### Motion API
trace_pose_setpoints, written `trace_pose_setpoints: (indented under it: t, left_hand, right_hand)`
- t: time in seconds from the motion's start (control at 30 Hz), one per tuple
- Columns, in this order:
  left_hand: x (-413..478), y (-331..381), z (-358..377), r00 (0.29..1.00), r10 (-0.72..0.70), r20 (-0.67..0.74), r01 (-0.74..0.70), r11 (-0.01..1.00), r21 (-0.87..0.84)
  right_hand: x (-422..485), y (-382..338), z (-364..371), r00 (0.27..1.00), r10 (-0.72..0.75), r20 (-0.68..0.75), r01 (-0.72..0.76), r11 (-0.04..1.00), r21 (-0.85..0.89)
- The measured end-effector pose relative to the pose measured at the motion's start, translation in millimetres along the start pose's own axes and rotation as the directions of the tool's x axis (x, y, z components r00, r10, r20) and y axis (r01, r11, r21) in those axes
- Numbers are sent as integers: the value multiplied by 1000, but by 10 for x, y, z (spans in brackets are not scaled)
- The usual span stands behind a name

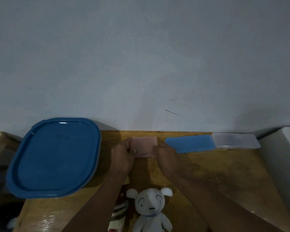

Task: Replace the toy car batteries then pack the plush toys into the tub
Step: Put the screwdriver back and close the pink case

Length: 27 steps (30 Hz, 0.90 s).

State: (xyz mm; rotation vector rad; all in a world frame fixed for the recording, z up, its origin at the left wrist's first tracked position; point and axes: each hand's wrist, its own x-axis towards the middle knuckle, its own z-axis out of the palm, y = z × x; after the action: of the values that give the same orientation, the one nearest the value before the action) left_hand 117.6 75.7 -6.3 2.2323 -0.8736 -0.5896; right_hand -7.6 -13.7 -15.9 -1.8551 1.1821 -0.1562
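A pink toy car (143,145) lies on the wooden table (216,173) near the wall, seen as a pink block. My left hand (121,156) grips its left side and my right hand (166,153) grips its right side. A white plush mouse (151,210) lies face up at the near edge, between my forearms. A striped plush toy (119,213) lies beside it, partly hidden under my left forearm. The tub (57,158) stands at the left, covered by its blue lid.
A small clear box (236,140) sits against the wall at the right, with its blue lid (190,143) lying beside it. A white object (281,164) borders the table's right side. The grey wall (141,64) rises behind the table.
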Motion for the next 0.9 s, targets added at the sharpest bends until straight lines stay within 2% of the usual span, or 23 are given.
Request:
trace_pose_setpoints:
  t: [0.1, 0.2, 0.27, 0.37, 0.43, 0.5, 0.6, 0.7, 0.9]
  left_hand:
    - [0, 1, 34, 1000, 10, 1, -10, 999, 45]
    - [0, 30, 56, 1000, -29, -1, 29, 994, 105]
    - [-24, 50, 59, 999, -42, 10, 40, 985, 168]
    - [-76, 67, 55, 1000, 7, -6, -6, 984, 179]
    - [-156, 106, 20, 999, 40, -11, -37, 983, 181]
    - [-280, 139, -21, 998, 67, -10, -65, 982, 175]
    - [-555, 166, -117, 991, 131, -13, -126, 972, 201]
    - [-837, 163, -232, 979, 200, -39, -183, 946, 267]
    - [-1522, 145, -572, 962, 167, -216, -116, 967, 228]
  right_hand:
    - [-15, 13, 1, 1000, -11, 11, 12, 999, -43]
    - [-35, 5, 3, 996, -86, -2, 84, 982, -169]
    - [-86, -48, -8, 996, -90, -11, 87, 984, -157]
    - [-195, -94, -83, 994, -110, 23, 113, 962, -247]
    - [-246, -133, -147, 991, -86, 98, 107, 968, -227]
    - [-320, -145, -224, 991, -88, 102, 123, 901, -416]
    - [-523, -152, -290, 981, -184, 65, 190, 830, -524]
    - [-771, -169, -321, 964, -254, 78, 254, 791, -556]
    - [-1318, -343, -321, 899, -424, 107, 418, 764, -491]
